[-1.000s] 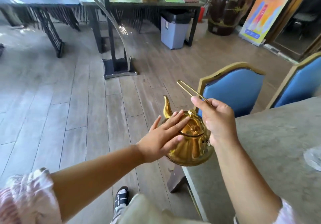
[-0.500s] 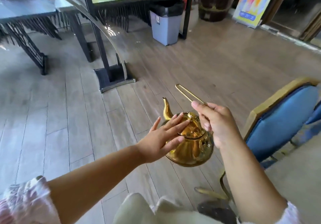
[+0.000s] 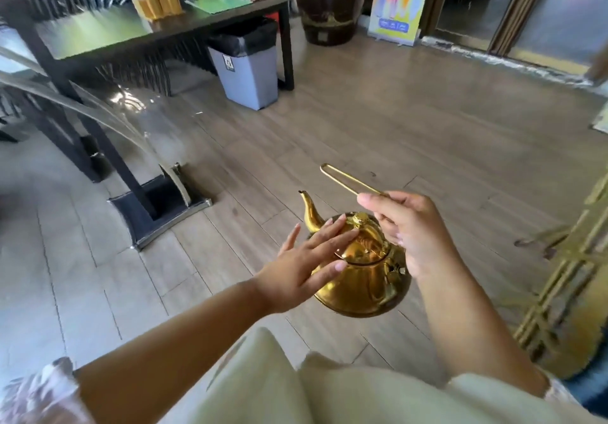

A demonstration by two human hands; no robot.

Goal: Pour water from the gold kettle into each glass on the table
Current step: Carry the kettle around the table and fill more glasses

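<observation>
The gold kettle (image 3: 362,275) hangs in the air over the wooden floor, its spout pointing up and to the left. My right hand (image 3: 404,226) is closed around its thin wire handle, which sticks out up and left of my fingers. My left hand (image 3: 306,259) lies flat with fingers spread against the kettle's lid and left shoulder. No glass and no part of the grey table is in view.
A dark table (image 3: 138,29) with yellow holders and menus stands at the back left, a grey bin (image 3: 250,68) beneath it. A metal stand base (image 3: 158,213) sits on the floor to the left. A gold chair frame (image 3: 566,275) is at the right edge.
The view has swung left, away from the grey table and blue chairs, which have left the frame. Both hands keep the same hold on the kettle.
</observation>
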